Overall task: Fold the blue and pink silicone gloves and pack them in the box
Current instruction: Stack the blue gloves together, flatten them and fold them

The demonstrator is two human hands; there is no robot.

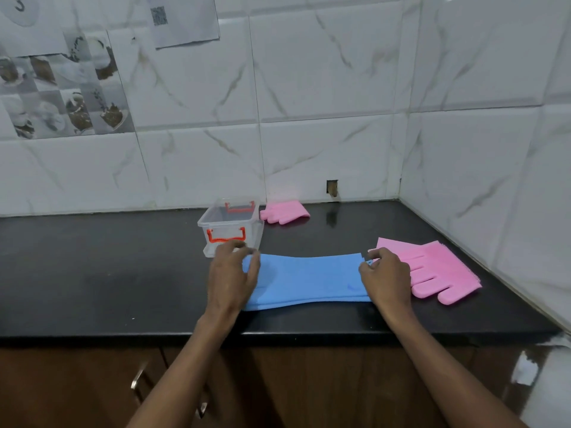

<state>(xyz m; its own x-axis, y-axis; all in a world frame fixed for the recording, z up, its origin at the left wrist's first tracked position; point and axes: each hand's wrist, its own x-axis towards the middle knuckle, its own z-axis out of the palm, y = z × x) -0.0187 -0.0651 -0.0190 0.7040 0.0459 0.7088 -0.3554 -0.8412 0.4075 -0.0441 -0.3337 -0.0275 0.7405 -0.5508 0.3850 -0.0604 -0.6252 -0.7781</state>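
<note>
White marble-look wall tiles (324, 72) meet in a corner on the right. Below runs a glossy black countertop (92, 273) over brown wooden cabinets (77, 381) with metal handles (136, 378). 2 printed papers (185, 20) hang above grey picture tiles (61, 97). A small hole (332, 187) breaks the wall.

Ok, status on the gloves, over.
Left hand, right hand pinch blue glove ends. Box open. Near pink glove by right hand, far pink glove behind box. Nothing blocking.

blue glove (309, 281) ends under left hand (233, 273) and right hand (387, 278)
</note>
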